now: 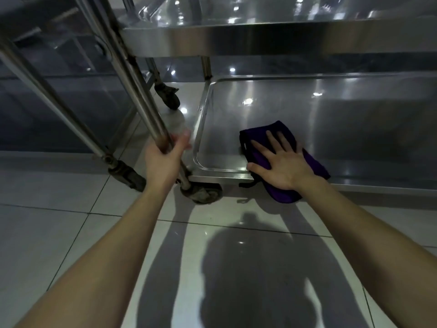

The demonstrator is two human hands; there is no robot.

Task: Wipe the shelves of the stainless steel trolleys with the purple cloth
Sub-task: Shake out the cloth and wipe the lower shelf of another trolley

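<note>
The right hand [285,165] lay flat and open, fingers spread, palm pressed down on the purple cloth [279,142], which was folded over on the bottom shelf [343,129] of the stainless steel trolley [260,41]. The cloth reached beyond the fingertips toward the middle of the shelf, while its near end passed under the wrist and hung over the shelf's front rim, with a dark loop or tag dangling just below the thumb. To the left of that hand, the shelf's rounded corner and raised lip were bare and glossy, catching spots of ceiling light. The left hand [166,153] was closed around the trolley's upright corner post [142,95], thumb on one side and fingers wrapped behind, gripping it low down. Directly below that grip sat a worn caster wheel [204,192] on the pale tiled floor [59,233]. Above the right hand ran the edge of the next shelf up, well apart from the cloth. Left of the gripped post stood the slanted legs of a second trolley [47,86] with its own caster [127,175] near the left wrist. The person's shadow fell on the tiles between the two forearms.
</note>
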